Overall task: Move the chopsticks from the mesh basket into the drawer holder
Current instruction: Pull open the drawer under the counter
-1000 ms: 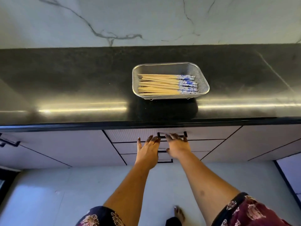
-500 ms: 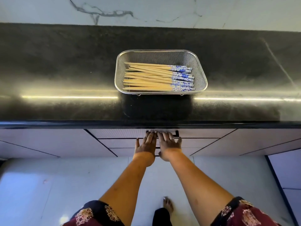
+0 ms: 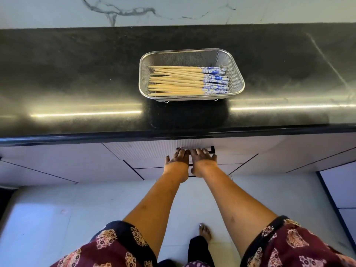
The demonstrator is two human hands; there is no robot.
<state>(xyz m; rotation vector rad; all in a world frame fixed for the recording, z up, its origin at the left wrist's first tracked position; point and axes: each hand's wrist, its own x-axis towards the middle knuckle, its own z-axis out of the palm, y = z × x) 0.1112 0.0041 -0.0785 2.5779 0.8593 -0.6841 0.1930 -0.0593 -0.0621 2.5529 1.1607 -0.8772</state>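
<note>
Black countertop (image 3: 77,74); mesh basket (image 3: 238,74) resting on it, near front edge.

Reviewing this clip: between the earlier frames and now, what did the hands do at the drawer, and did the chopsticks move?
Both hands advanced to the top drawer's handle: the left hand and right hand now lie side by side, fingers curled over the black handle; a second ago they were short of it. The drawer looks shut. The chopsticks lie unmoved in the mesh basket on the black countertop.
</note>
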